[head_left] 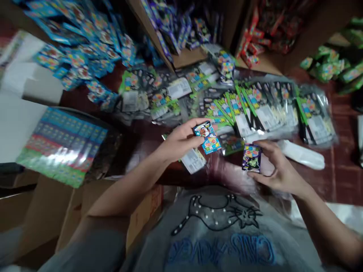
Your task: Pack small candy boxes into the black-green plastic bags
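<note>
Between the thumb and fingers of my left hand (184,139) is a small blue printed box (210,142), its cartoon face turned up. My right hand (279,168) grips a purple printed box (252,158) by its right side, a little lower and to the right. The two boxes are apart. Under my left hand lies a package with a white label (193,161), partly hidden. Clear bags of black-and-green packs (258,105) are spread on the dark red table (343,158) just beyond both hands.
Blue boxes (93,56) pile up at the back left. Cartons hold purple boxes (184,30), red boxes (258,41) and green boxes (326,66). A multicoloured printed sheet (64,143) lies at left, above open cardboard (48,211). A white wrapped item (302,154) rests by my right hand.
</note>
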Available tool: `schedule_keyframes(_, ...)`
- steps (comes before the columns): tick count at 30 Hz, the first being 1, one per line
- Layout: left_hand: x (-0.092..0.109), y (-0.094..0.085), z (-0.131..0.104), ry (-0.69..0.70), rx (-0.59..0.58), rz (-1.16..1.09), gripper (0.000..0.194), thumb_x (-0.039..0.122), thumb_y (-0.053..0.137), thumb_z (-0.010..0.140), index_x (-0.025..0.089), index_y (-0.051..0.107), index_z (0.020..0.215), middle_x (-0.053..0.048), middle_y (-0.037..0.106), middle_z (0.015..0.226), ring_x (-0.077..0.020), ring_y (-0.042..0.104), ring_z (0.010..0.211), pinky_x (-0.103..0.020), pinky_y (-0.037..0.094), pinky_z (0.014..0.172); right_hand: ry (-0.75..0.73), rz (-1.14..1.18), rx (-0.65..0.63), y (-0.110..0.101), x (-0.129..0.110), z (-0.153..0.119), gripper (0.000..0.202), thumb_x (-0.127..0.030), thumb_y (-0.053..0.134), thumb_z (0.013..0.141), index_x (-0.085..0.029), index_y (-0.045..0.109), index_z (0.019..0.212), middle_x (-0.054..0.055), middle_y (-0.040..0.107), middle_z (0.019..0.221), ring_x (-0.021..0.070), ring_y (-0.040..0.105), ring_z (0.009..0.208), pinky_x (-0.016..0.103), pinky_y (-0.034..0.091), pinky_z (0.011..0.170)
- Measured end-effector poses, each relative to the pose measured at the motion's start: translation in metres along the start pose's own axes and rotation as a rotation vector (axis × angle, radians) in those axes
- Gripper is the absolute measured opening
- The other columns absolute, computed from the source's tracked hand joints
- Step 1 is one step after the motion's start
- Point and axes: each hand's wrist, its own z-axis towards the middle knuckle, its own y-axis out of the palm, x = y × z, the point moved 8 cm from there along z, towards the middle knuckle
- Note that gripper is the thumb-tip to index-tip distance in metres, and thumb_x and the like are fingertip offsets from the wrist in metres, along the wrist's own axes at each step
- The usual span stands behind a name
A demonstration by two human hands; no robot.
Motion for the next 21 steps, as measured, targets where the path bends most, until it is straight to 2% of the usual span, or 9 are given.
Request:
schedule_keyframes(2, -0.009, 0.033, -0.004, 0.028, -0.046, 0.107, 0.054, 0.029, 0.068, 0.094, 0.024, 0.061, 0.147, -0.01, 0.073, 0.143, -0.0261, 0.076, 0.12, -0.043, 0.064, 0.103, 0.026, -0.084, -0.047, 0.011, 0.007, -0.049, 0.086, -0.053, 0.077, 0.091, -0.027, 0.038, 0.163, 0.02, 0.061, 0.149, 0.0406, 0.061, 0.139, 0.064, 0.055, 0.115)
schedule_keyframes(4, -0.012, 0.065, -0.007, 0.113, -0.036, 0.336, 0.051, 0.028, 0.065, 0.099, 0.023, 0.061, 0.148, -0.011, 0.069, 0.147, -0.0271, 0.071, 0.13, -0.043, 0.06, 0.112, 0.082, -0.185, -0.079, 0.02, 0.019, -0.08, 0.093, -0.053, 0.077, 0.092, -0.022, 0.033, 0.167, 0.022, 0.058, 0.153, 0.0433, 0.056, 0.143, 0.07, 0.045, 0.121)
schedule_keyframes(6, -0.014, 0.1, -0.01, 0.188, 0.024, 0.644, 0.045, 0.023, 0.061, 0.101, 0.02, 0.062, 0.146, -0.013, 0.068, 0.148, -0.0294, 0.065, 0.14, -0.044, 0.055, 0.12, 0.146, -0.257, -0.084, 0.026, 0.032, -0.098, 0.1, -0.059, 0.075, 0.091, -0.017, 0.029, 0.169, 0.023, 0.058, 0.152, 0.0445, 0.054, 0.143, 0.073, 0.038, 0.125)
schedule_keyframes(8, -0.022, 0.138, -0.013, 0.184, 0.04, 0.941, 0.04, 0.018, 0.059, 0.102, 0.017, 0.064, 0.141, -0.016, 0.065, 0.148, -0.0319, 0.064, 0.141, -0.044, 0.055, 0.119, 0.181, -0.27, -0.071, 0.03, 0.042, -0.108, 0.103, -0.061, 0.073, 0.091, -0.013, 0.027, 0.17, 0.024, 0.057, 0.152, 0.0439, 0.053, 0.143, 0.072, 0.036, 0.127)
schedule_keyframes(11, -0.043, 0.181, -0.01, 0.113, -0.099, 1.138, 0.045, 0.027, 0.069, 0.099, 0.014, 0.061, 0.142, -0.02, 0.052, 0.159, -0.0359, 0.066, 0.137, -0.044, 0.062, 0.109, 0.172, -0.274, -0.038, 0.034, 0.05, -0.116, 0.104, -0.06, 0.069, 0.093, -0.009, 0.023, 0.171, 0.024, 0.056, 0.152, 0.0425, 0.052, 0.141, 0.069, 0.034, 0.128)
schedule_keyframes(14, -0.05, 0.194, -0.005, 0.168, -0.343, 1.169, 0.08, 0.038, 0.082, 0.09, 0.016, 0.046, 0.159, -0.021, 0.037, 0.172, -0.0395, 0.053, 0.151, -0.051, 0.052, 0.121, 0.127, -0.269, -0.018, 0.033, 0.051, -0.121, 0.109, -0.062, 0.066, 0.093, -0.007, 0.016, 0.173, 0.025, 0.054, 0.155, 0.0423, 0.051, 0.14, 0.069, 0.031, 0.129)
schedule_keyframes(17, -0.049, 0.187, -0.003, 0.233, -0.605, 1.332, 0.092, 0.025, 0.081, 0.087, 0.022, 0.036, 0.167, -0.015, 0.035, 0.177, -0.0395, 0.042, 0.156, -0.057, 0.039, 0.128, 0.089, -0.306, -0.042, 0.031, 0.047, -0.12, 0.103, -0.065, 0.063, 0.095, -0.015, 0.021, 0.174, 0.021, 0.055, 0.157, 0.0416, 0.053, 0.134, 0.068, 0.031, 0.126)
schedule_keyframes(19, -0.045, 0.183, 0.001, 0.227, -0.64, 1.461, 0.086, 0.024, 0.078, 0.089, 0.019, 0.04, 0.166, -0.014, 0.046, 0.17, -0.0389, 0.046, 0.151, -0.055, 0.04, 0.125, 0.167, -0.394, -0.034, 0.029, 0.046, -0.115, 0.086, -0.073, 0.059, 0.096, -0.025, 0.044, 0.166, 0.018, 0.061, 0.148, 0.0405, 0.058, 0.123, 0.065, 0.04, 0.115)
schedule_keyframes(21, -0.04, 0.187, 0.006, 0.205, -0.535, 1.548, 0.08, 0.041, 0.08, 0.091, 0.012, 0.049, 0.159, -0.019, 0.06, 0.157, -0.0393, 0.054, 0.142, -0.053, 0.044, 0.12, 0.36, -0.486, 0.01, 0.027, 0.05, -0.109, 0.077, -0.081, 0.052, 0.096, -0.022, 0.066, 0.143, 0.019, 0.066, 0.129, 0.0378, 0.064, 0.108, 0.056, 0.05, 0.098)
